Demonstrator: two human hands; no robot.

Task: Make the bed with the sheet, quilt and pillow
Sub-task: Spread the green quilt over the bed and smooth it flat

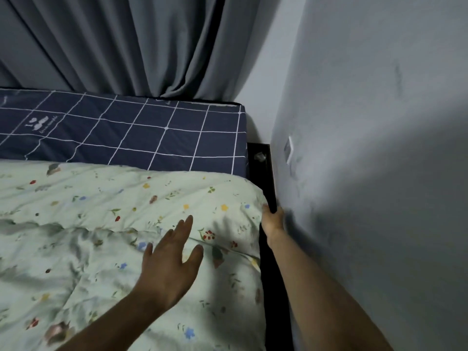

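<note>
A pale green quilt (101, 224) with a small flower print covers the near part of the bed. Beyond it lies the navy sheet (152, 130) with a white grid, stretched flat over the mattress. My left hand (172, 259) is flat with fingers spread, on or just above the quilt near its right corner. My right hand (272, 219) is down in the narrow gap between the quilt's right edge and the wall, fingers curled at the quilt's edge; what they hold is hidden. No pillow is in view.
A grey wall (367, 173) runs close along the bed's right side, with a white socket (288, 149). The black bed frame (260, 160) shows in the gap. Grey curtains (126, 46) hang behind the bed's far edge.
</note>
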